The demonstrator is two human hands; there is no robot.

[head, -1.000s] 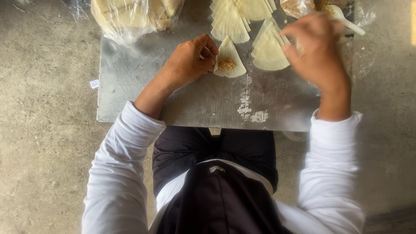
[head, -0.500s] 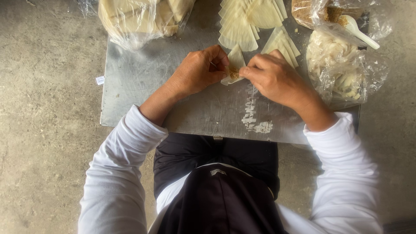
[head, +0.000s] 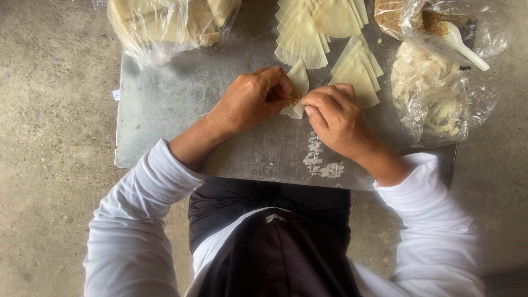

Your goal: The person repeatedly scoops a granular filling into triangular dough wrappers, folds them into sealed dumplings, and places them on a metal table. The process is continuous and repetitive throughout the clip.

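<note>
On the metal tray (head: 181, 137), the left hand (head: 250, 99) and right hand (head: 335, 118) meet, both pinching a filled wrapper (head: 298, 88) between them. Beyond lie cut wrappers (head: 308, 30), bags (head: 434, 93) and a spoon (head: 465, 47).

- You get soft, even daylight here, bright enough to read everything, with no hard-edged shadows
- Your left hand (head: 250, 99) and right hand (head: 333, 115) cast only faint, diffuse shade onto the metal tray (head: 181, 115) just beneath them
- The tray gives back a dull sheen rather than glare
- The plastic bags (head: 440, 99) at the top show small white highlights
- Your white sleeves (head: 132, 220) are close to overexposed
- Focus is fair at centre; the lower edge looks softer and slightly stretched
</note>
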